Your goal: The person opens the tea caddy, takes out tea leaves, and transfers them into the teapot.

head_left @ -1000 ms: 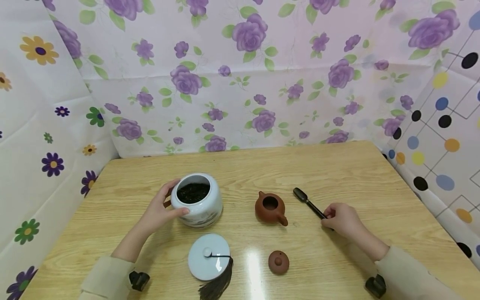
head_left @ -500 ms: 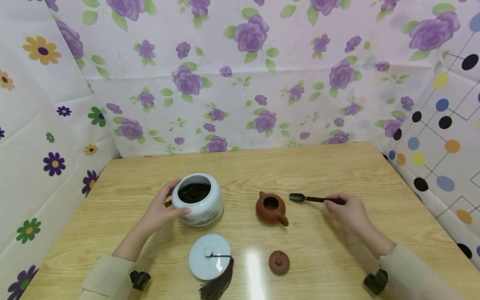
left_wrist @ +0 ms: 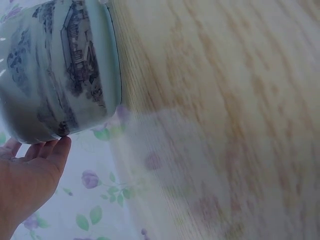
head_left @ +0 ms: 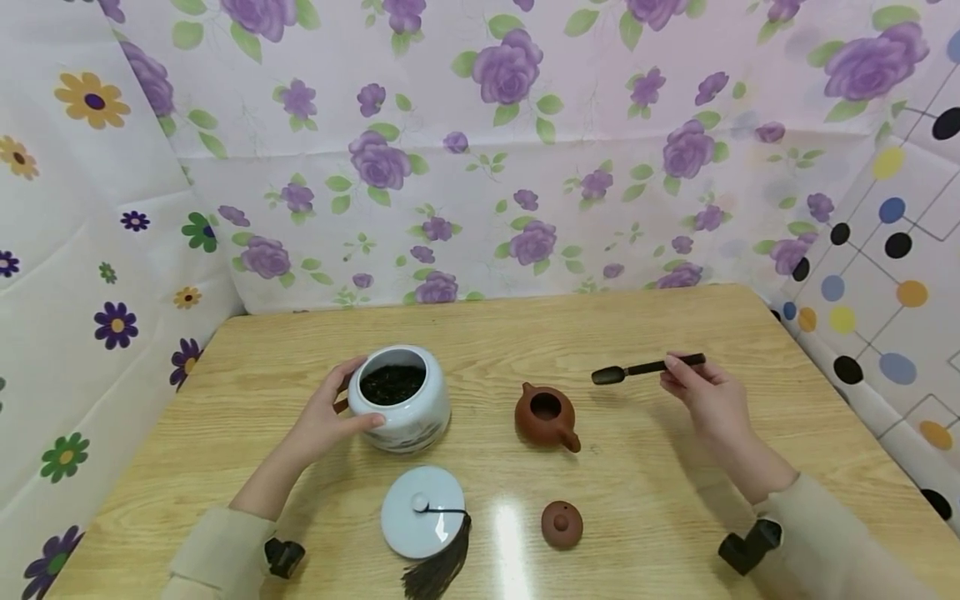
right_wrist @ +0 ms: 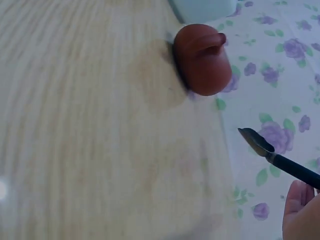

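Observation:
My left hand (head_left: 330, 412) holds the side of a white porcelain tea jar (head_left: 420, 417), thumb at the front below the rim and fingers round the left side. Dark tea leaves (head_left: 392, 385) lie inside it. In the left wrist view, fingertips touch the painted jar (left_wrist: 60, 75). My right hand (head_left: 705, 396) pinches the dark handle of a tea scoop (head_left: 609, 375), raised above the table with its bowl pointing left. The right wrist view shows the scoop (right_wrist: 257, 142) beyond the fingers. Left of the scoop stands a lidless brown clay teapot (head_left: 536, 425).
The jar's white lid (head_left: 408, 525) with a black tassel (head_left: 438, 567) lies in front of the jar. A small brown teapot lid (head_left: 562, 525) lies in front of the teapot. Flowered cloth (head_left: 450, 208) hangs behind the wooden table (head_left: 637, 517).
My right hand has picked up the scoop from the table, turned it toward level and raised it. My left hand stays on the jar.

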The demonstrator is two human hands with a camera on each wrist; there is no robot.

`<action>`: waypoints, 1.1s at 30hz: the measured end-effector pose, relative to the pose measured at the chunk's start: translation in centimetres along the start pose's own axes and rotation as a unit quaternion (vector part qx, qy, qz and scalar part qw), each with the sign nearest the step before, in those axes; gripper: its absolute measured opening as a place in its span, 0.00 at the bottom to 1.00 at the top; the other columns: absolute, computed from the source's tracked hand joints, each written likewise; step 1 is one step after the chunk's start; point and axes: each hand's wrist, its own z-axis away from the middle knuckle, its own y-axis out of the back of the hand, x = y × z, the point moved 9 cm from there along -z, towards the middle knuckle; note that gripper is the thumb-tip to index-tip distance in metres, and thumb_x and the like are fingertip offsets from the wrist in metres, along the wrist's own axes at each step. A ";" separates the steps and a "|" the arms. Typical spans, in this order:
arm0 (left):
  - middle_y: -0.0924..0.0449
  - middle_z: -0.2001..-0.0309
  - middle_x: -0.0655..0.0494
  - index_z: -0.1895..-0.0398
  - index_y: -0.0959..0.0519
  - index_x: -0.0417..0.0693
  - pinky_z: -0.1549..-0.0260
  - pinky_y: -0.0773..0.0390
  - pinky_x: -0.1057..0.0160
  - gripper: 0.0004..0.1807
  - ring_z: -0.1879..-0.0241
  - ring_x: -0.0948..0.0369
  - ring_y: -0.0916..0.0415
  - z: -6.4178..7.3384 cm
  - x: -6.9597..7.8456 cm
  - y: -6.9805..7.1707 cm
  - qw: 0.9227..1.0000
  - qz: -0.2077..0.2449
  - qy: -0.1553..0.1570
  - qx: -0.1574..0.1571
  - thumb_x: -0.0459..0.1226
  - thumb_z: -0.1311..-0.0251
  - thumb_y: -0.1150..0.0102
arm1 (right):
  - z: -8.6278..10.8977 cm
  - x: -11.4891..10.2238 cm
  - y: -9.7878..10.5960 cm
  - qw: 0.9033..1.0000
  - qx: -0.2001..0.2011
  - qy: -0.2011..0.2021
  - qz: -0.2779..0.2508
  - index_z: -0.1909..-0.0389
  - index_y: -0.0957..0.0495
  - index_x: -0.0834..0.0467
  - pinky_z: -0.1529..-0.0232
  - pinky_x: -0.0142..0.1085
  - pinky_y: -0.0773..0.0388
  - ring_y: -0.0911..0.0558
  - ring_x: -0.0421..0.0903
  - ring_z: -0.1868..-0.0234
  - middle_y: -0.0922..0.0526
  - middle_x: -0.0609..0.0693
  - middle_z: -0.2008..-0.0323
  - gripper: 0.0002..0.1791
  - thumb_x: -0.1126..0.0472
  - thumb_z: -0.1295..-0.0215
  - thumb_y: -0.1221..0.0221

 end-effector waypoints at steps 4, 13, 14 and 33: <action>0.39 0.34 0.40 0.28 0.47 0.41 0.37 0.37 0.41 0.46 0.34 0.46 0.42 -0.1 -0.1 0.0 1.000 -0.003 0.000 -0.001 0.32 0.48 0.31 | -0.3 -1.4 -0.7 0.999 -0.002 0.024 -0.041 0.68 0.16 0.56 0.58 0.28 0.18 0.17 0.39 0.68 0.21 0.46 0.67 0.04 0.65 0.38 0.39; 0.40 0.34 0.40 0.28 0.47 0.42 0.38 0.36 0.39 0.46 0.34 0.45 0.42 -0.1 -0.1 0.0 1.000 0.000 -0.001 -0.003 0.32 0.48 0.32 | -0.7 -3.1 -3.6 0.995 -0.013 0.010 -0.099 0.68 0.16 0.59 0.56 0.31 0.18 0.16 0.41 0.67 0.21 0.48 0.67 0.02 0.66 0.40 0.37; 0.40 0.34 0.40 0.28 0.47 0.42 0.38 0.36 0.39 0.46 0.34 0.46 0.42 0.0 -0.1 0.0 1.000 0.001 0.001 -0.003 0.32 0.48 0.32 | -0.8 -3.2 -4.0 0.994 -0.013 0.006 -0.106 0.67 0.16 0.59 0.56 0.32 0.18 0.16 0.41 0.67 0.20 0.49 0.68 0.03 0.66 0.41 0.36; 0.41 0.33 0.41 0.28 0.47 0.42 0.38 0.36 0.39 0.46 0.34 0.45 0.43 0.0 -0.2 -0.1 1.000 0.004 0.002 -0.002 0.32 0.47 0.32 | -0.9 -3.1 -12.9 0.992 -0.009 0.045 -0.114 0.66 0.20 0.58 0.58 0.40 0.16 0.16 0.41 0.69 0.20 0.46 0.71 0.02 0.66 0.38 0.39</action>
